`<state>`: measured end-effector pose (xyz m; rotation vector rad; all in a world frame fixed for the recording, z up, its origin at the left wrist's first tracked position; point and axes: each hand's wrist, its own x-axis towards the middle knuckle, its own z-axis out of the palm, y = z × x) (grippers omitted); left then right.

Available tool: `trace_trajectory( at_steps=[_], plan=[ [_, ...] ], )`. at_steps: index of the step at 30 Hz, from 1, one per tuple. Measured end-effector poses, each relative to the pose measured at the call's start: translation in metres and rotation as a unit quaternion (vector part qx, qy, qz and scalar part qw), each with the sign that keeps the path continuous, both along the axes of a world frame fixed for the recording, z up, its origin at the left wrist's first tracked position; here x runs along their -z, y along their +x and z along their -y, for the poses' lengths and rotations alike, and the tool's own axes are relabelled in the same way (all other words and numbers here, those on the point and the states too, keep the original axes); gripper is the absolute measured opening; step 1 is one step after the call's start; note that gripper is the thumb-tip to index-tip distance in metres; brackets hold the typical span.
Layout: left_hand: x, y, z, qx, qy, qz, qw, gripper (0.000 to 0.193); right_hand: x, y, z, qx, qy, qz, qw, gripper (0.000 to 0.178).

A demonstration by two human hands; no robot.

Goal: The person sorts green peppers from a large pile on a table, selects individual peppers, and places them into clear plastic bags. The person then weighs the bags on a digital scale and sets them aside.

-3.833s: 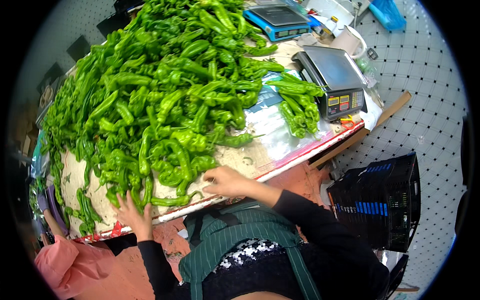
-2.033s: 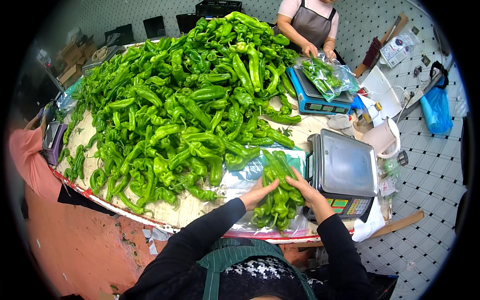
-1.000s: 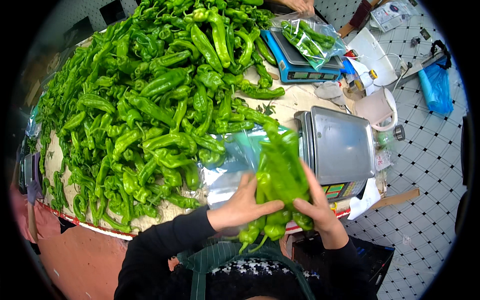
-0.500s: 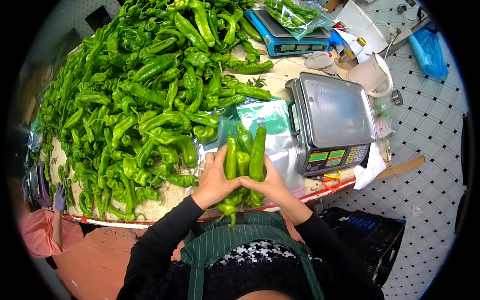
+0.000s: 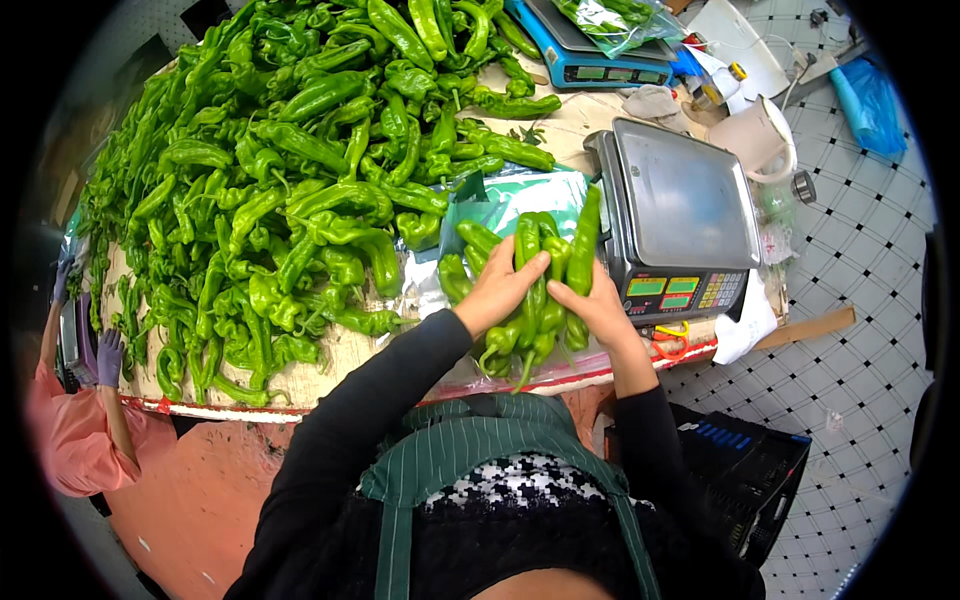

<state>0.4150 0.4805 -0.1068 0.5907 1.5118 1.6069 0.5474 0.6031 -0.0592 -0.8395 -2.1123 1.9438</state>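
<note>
My left hand (image 5: 500, 288) and my right hand (image 5: 603, 308) are closed round a bunch of long green peppers (image 5: 527, 245) from either side. The thumbs lie over the front of the bunch. One tall pepper (image 5: 584, 240) stands up along my right hand, and others stick out left of my left hand. Stems point toward me at the bottom. Under and behind the bunch lie clear plastic bags (image 5: 545, 187) with green printing, partly hidden. A big heap of green peppers (image 5: 270, 200) spreads over the table to the left.
A steel-topped weighing scale (image 5: 685, 200) stands right of my hands, with orange-handled scissors (image 5: 672, 342) at its near edge. Behind is a blue scale (image 5: 612, 72) bearing a bag of peppers. A white jug (image 5: 755, 140) stands right. Another person's gloved hand (image 5: 109, 357) is far left.
Both hands have moved away from me and to the right with the peppers, over the plastic bags. The bunch is spread wider, with more peppers showing. The other person's second gloved hand has come into view.
</note>
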Motion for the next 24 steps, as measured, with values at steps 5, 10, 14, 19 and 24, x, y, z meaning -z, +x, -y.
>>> trace_trajectory(
  at_steps=[5, 10, 14, 19, 24],
  plan=[
    [0.000, 0.001, 0.014, -0.104, -0.042, -0.223, 0.968, 0.049, 0.019, 0.009, -0.011, 0.025, 0.214, 0.073, 0.974, 0.089],
    [0.020, -0.016, 0.096, -0.250, -0.176, -0.291, 0.906, 0.050, -0.015, 0.020, 0.041, 0.096, 0.401, 0.047, 0.910, 0.094],
    [0.024, -0.009, 0.111, -0.092, -0.285, -0.327, 0.896, 0.050, -0.034, 0.016, 0.115, -0.102, 0.511, 0.038, 0.853, 0.086],
    [0.043, -0.045, 0.093, -0.034, -0.245, -0.069, 0.967, 0.023, 0.009, 0.002, 0.115, -0.168, 0.610, -0.011, 0.775, 0.053],
    [0.022, -0.044, 0.093, -0.059, -0.173, 0.093, 0.979, 0.024, -0.001, 0.010, 0.056, 0.008, 0.606, -0.047, 0.794, 0.026]
  ],
)
